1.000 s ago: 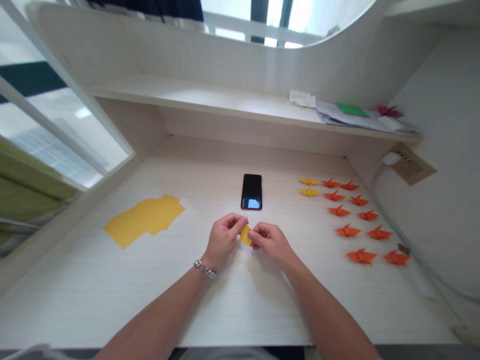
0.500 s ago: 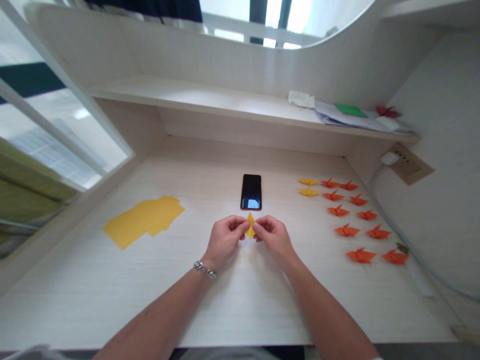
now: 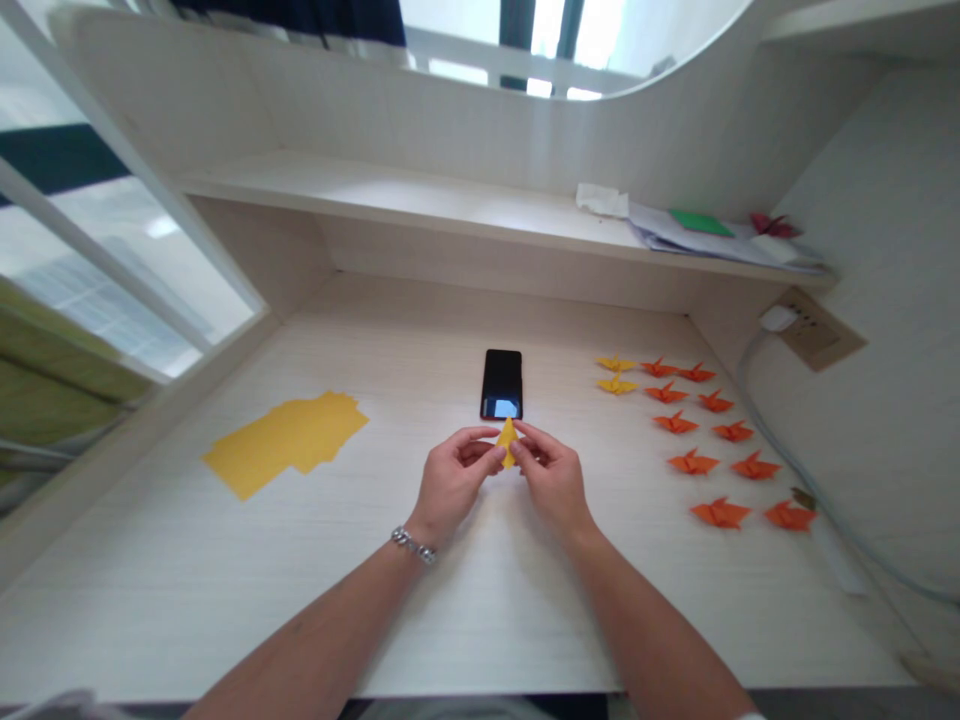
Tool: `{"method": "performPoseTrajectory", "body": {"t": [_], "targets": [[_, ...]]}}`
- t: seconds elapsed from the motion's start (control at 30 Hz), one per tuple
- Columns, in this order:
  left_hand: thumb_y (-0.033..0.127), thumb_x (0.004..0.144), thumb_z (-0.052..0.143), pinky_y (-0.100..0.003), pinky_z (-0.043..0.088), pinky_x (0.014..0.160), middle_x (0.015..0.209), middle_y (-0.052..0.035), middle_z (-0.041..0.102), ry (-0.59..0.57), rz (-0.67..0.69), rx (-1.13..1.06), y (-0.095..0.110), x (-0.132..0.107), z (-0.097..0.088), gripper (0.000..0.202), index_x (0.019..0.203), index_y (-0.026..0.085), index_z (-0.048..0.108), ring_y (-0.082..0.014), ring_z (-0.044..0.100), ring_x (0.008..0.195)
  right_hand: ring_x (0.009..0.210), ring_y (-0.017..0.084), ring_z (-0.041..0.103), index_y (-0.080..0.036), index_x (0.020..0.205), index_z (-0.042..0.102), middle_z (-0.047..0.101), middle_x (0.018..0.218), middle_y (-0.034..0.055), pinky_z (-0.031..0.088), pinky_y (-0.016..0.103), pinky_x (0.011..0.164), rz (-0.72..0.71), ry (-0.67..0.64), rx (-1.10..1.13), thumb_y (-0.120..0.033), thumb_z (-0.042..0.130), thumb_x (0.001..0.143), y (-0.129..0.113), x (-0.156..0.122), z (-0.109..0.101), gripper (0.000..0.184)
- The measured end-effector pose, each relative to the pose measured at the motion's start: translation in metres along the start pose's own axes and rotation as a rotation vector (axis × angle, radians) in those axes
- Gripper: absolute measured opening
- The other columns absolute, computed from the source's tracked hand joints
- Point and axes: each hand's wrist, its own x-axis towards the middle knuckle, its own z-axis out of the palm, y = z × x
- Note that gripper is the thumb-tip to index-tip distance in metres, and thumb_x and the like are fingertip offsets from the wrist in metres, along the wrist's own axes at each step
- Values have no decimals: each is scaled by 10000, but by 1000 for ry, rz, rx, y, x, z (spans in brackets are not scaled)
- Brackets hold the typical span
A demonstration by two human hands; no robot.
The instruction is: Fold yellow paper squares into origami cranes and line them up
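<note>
A small folded yellow paper (image 3: 508, 440) is pinched between the fingertips of both my hands over the middle of the pale wooden desk (image 3: 225, 560). My left hand (image 3: 451, 483), with a metal bracelet at the wrist, grips its left side. My right hand (image 3: 551, 478) grips its right side. A black phone (image 3: 502, 384) lies flat just beyond the paper.
Loose yellow paper sheets (image 3: 285, 440) lie on the desk at the left. Several orange paper cranes (image 3: 701, 440) and two yellow cranes (image 3: 616, 374) are lined up at the right. A shelf (image 3: 420, 200) above holds papers (image 3: 697, 232). A wall socket (image 3: 814, 325) and cable sit at the right.
The yellow paper has been turned upright and lifted slightly away from me, towards the phone. Both hands' fingertips have shifted with it, staying pinched on the paper.
</note>
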Motion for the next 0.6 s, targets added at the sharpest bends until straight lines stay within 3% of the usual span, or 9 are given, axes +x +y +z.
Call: {"method": "performPoseTrajectory", "body": {"t": [0.17, 0.33, 0.6], "targets": [[327, 697, 732, -305, 539, 669, 792, -83, 723, 12, 9, 5, 1, 0, 0, 385, 1016, 122, 664, -175, 656, 682, 779, 178, 625, -221, 1103, 678, 702, 962, 51, 509, 298, 684, -42, 18, -32, -305, 636, 785, 2, -2, 1, 332], [309, 697, 735, -308, 541, 668, 773, -72, 719, 10, 35, -7, 2, 0, 1, 397, 1044, 129, 664, -165, 647, 665, 752, 182, 627, -203, 981, 722, 715, 934, 58, 513, 300, 656, -52, 61, 39, -309, 666, 759, 5, -1, 3, 252], [293, 685, 747, -301, 547, 689, 838, -86, 727, 24, 36, -25, 1, 0, 1, 339, 977, 131, 693, -168, 660, 695, 777, 192, 631, -206, 1027, 706, 708, 977, 66, 518, 307, 651, -21, 55, 37, -303, 667, 755, 5, -1, 2, 292]]}}
